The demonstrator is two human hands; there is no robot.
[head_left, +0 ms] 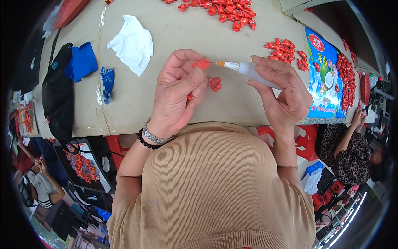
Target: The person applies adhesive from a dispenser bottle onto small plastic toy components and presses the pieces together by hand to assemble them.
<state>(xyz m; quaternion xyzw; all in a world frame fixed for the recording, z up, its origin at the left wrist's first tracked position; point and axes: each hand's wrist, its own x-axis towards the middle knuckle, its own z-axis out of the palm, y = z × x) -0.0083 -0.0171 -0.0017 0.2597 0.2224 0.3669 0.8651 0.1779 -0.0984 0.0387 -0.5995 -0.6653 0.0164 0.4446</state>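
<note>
Between the thumb and fingers of my left hand (178,89) is a small red plastic piece (201,64). A bit more red shows lower down in that palm, partly hidden by the fingers. My right hand (284,89) grips a translucent squeeze bottle (258,74) with a white neck and an orange tip. Its thin needle points left at the red piece; whether they touch is too fine to tell. Just beyond my left fingers, a small cluster of red pieces (214,84) lies on the table.
A large pile of red pieces (232,11) lies at the far side, a smaller one (282,50) at right. More sit by a blue printed sheet (325,79). At left are a white cloth (132,45), blue scraps (85,61) and a black bag (58,95). Other people work on both sides.
</note>
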